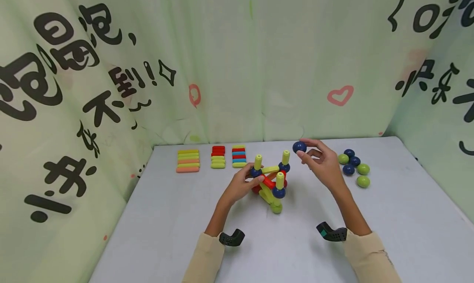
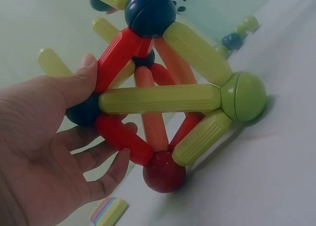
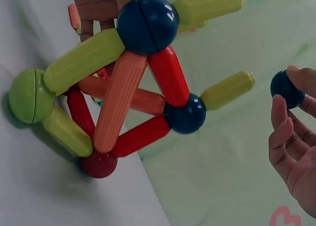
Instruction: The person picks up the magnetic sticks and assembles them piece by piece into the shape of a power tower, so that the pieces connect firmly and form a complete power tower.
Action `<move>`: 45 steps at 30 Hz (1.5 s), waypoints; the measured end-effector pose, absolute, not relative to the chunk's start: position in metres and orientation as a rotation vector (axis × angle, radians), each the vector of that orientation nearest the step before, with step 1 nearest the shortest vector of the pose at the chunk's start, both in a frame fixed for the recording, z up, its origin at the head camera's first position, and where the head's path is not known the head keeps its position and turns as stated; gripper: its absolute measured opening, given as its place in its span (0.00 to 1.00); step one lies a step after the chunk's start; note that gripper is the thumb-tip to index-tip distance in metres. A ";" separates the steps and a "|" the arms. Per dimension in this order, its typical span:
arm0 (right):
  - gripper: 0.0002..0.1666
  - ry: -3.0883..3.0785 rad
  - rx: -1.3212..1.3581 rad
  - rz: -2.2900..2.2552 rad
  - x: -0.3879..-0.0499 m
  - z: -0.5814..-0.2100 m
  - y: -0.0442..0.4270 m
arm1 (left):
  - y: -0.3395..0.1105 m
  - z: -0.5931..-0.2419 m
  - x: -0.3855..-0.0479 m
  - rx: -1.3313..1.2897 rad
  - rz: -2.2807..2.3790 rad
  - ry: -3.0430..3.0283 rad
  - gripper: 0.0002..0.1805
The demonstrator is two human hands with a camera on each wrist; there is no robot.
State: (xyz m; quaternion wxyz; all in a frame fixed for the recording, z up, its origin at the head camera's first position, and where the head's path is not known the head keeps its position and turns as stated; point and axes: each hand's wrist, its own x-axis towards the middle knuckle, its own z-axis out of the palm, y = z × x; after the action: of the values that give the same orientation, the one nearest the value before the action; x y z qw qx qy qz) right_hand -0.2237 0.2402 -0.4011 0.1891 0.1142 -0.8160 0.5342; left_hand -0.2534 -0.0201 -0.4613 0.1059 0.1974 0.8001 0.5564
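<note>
A frame of coloured rods and balls stands on the table, with three yellow-green rods rising from its blue balls. My left hand grips its left side; in the left wrist view the thumb lies on a red rod beside a blue ball. Green and red balls form the base. Up and to the right of the frame, my right hand pinches a loose blue ball between thumb and fingers. That ball is apart from the upright rods in the right wrist view.
Loose blue and green balls lie on the right of the table. Toward the back left lie three groups of rods: a yellow and orange row, a red and green row and a mixed row. A printed curtain hangs behind.
</note>
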 end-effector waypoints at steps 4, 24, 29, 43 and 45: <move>0.25 -2.300 0.395 1.475 -0.229 -0.398 0.230 | -0.019 -0.463 -0.252 0.583 1.638 2.345 0.25; 0.19 -2.386 0.162 1.227 -0.219 -0.439 0.259 | -0.022 -0.461 -0.254 0.597 1.601 2.371 0.28; 0.13 -2.331 -0.122 1.001 -0.210 -0.450 0.295 | -0.024 -0.462 -0.253 0.635 1.583 2.466 0.29; 0.26 -2.772 -0.518 0.613 -0.182 -0.468 0.357 | -0.008 -0.468 -0.244 0.693 1.497 2.823 0.32; 0.27 -2.793 -0.495 0.601 -0.182 -0.473 0.359 | -0.005 -0.469 -0.242 0.693 1.490 2.834 0.32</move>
State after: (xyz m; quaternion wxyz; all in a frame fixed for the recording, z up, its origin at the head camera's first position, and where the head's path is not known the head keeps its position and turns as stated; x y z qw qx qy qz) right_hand -0.1816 0.3589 -0.4725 0.1208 -0.1693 -0.9563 0.2056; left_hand -0.2422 -0.0055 -0.4689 -0.0671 0.2110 0.8632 0.4537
